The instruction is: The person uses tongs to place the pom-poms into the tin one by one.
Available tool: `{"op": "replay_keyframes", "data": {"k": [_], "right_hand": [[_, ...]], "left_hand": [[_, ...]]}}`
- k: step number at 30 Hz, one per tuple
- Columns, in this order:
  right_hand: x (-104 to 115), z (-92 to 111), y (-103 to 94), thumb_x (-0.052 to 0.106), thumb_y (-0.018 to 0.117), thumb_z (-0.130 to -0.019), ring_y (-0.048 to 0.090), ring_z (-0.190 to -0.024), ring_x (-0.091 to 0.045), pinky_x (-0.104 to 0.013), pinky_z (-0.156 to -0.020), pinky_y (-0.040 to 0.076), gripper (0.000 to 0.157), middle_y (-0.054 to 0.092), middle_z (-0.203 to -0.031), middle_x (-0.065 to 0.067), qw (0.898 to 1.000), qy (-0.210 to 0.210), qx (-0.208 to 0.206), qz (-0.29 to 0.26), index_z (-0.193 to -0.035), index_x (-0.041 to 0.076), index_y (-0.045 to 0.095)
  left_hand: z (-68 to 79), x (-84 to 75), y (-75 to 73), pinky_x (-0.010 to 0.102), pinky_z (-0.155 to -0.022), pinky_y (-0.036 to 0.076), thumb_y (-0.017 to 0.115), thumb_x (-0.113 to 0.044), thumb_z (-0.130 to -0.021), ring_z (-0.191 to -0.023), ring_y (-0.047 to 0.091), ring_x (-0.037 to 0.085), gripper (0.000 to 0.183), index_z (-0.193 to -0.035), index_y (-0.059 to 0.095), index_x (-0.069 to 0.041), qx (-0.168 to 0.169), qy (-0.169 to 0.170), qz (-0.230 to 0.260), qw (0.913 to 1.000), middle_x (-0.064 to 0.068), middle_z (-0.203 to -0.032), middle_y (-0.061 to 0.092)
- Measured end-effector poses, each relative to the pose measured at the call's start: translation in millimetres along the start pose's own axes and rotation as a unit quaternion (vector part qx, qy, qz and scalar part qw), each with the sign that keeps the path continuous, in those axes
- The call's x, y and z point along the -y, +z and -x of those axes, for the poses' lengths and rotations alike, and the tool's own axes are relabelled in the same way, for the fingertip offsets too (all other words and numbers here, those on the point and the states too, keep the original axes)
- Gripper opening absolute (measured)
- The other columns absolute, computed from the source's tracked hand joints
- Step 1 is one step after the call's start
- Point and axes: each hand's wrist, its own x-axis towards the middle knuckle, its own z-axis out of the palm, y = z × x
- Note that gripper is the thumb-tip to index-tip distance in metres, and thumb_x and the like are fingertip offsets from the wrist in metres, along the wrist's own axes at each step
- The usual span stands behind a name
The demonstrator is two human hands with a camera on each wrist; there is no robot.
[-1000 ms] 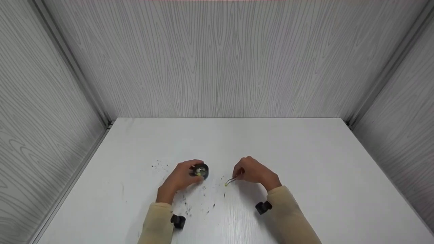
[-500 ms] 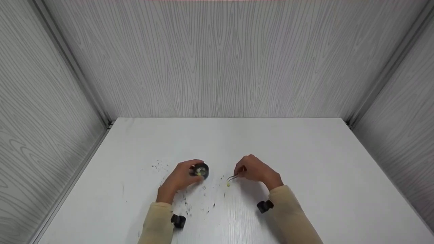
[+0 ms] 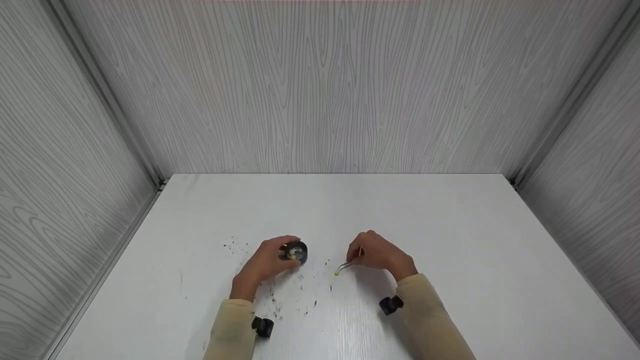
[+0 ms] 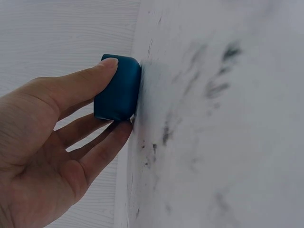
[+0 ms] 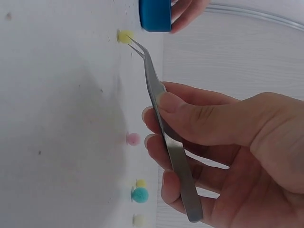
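Note:
My left hand grips a small blue cup between thumb and fingers, at the table surface. From the head view its open top looks dark, with small pale and yellow-green bits inside. To the right, my right hand holds metal bent-tip tweezers between thumb and fingers. Their points are at a small yellow ball on the table. One point overlaps the ball and the other is just beside it; I cannot tell whether they pinch it. The blue cup is close beyond the ball in the right wrist view.
The right wrist view also has a pink ball, a teal ball, a smaller yellow ball and a pale ball on the table. Dark smudges mark the white table. Grey wood-grain panels enclose it.
The right hand has shifted slightly rightward, and the yellow ball sits a little further right than one second ago. Half a second ago the tweezer points were higher. The left hand stays put.

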Motion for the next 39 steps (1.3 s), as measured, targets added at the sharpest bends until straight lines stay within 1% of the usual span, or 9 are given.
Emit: {"op": "replay_keyframes", "data": {"k": [7, 11, 18, 22, 26, 32, 39], "right_hand": [[1.5, -0.8, 1.1, -0.007, 0.076, -0.087, 0.062, -0.078, -0.011, -0.035, -0.075, 0.059, 0.019, 0.08, -0.092, -0.004, 1.0, 0.004, -0.002, -0.001, -0.091, 0.01, 0.084], [1.7, -1.5, 2.0, -0.006, 0.076, -0.087, 0.06, -0.077, -0.011, -0.034, -0.075, 0.058, 0.018, 0.079, -0.092, -0.004, 1.0, 0.008, -0.003, 0.001, -0.091, 0.01, 0.084], [-3.4, -2.7, 2.7, -0.005, 0.077, -0.086, 0.063, -0.078, -0.009, -0.029, -0.071, 0.057, 0.017, 0.08, -0.09, -0.003, 1.0, -0.015, -0.008, 0.009, -0.089, 0.01, 0.084], [-4.6, -3.1, 2.6, -0.004, 0.077, -0.087, 0.064, -0.078, -0.009, -0.028, -0.072, 0.057, 0.017, 0.08, -0.091, -0.002, 1.0, -0.018, -0.014, 0.008, -0.089, 0.011, 0.084], [-3.8, -3.8, 2.2, -0.003, 0.077, -0.087, 0.066, -0.083, -0.011, -0.03, -0.076, 0.059, 0.017, 0.08, -0.094, -0.002, 1.0, -0.015, -0.022, 0.009, -0.091, 0.012, 0.084], [-1.2, -4.2, 0.7, -0.003, 0.076, -0.089, 0.072, -0.092, -0.017, -0.037, -0.084, 0.062, 0.016, 0.081, -0.097, -0.004, 0.999, -0.02, -0.039, 0.008, -0.093, 0.01, 0.084], [0.1, -5.3, 0.8, -0.003, 0.075, -0.09, 0.072, -0.095, -0.019, -0.038, -0.082, 0.062, 0.016, 0.08, -0.098, -0.004, 0.998, -0.029, -0.058, 0.003, -0.094, 0.01, 0.083]], "left_hand": [[-1.8, 1.3, -0.1, 0.058, -0.109, 0.05, 0.079, -0.013, -0.091, -0.131, 0.06, 0.042, 0.056, -0.143, 0.06, -0.012, 0.005, 0.001, 0.0, 1.0, 0.016, -0.146, 0.06], [-1.7, 2.1, -0.4, 0.058, -0.109, 0.05, 0.079, -0.012, -0.091, -0.131, 0.061, 0.043, 0.056, -0.143, 0.06, -0.011, 0.008, 0.004, 0.006, 0.9999, 0.017, -0.145, 0.06], [-1.7, 3.3, -0.3, 0.056, -0.109, 0.051, 0.078, -0.012, -0.092, -0.131, 0.06, 0.043, 0.056, -0.144, 0.059, -0.009, 0.012, 0.016, 0.006, 0.9998, 0.018, -0.146, 0.06], [-1.4, 2.7, -0.5, 0.057, -0.109, 0.051, 0.079, -0.012, -0.091, -0.131, 0.06, 0.043, 0.056, -0.143, 0.06, -0.009, 0.011, 0.019, 0.005, 0.9997, 0.018, -0.145, 0.06], [-0.3, 2.4, -0.4, 0.058, -0.108, 0.051, 0.079, -0.011, -0.09, -0.13, 0.06, 0.044, 0.055, -0.142, 0.06, -0.009, 0.006, 0.016, 0.006, 0.9998, 0.018, -0.145, 0.06], [-0.9, 2.0, 0.7, 0.057, -0.109, 0.05, 0.079, -0.01, -0.09, -0.131, 0.061, 0.042, 0.055, -0.142, 0.061, -0.012, -0.001, 0.007, 0.009, 0.9999, 0.017, -0.146, 0.06], [-0.8, 0.9, 0.8, 0.057, -0.109, 0.05, 0.079, -0.011, -0.09, -0.131, 0.06, 0.042, 0.055, -0.142, 0.061, -0.012, 0.002, 0.009, 0.005, 0.9999, 0.017, -0.146, 0.06]]}}
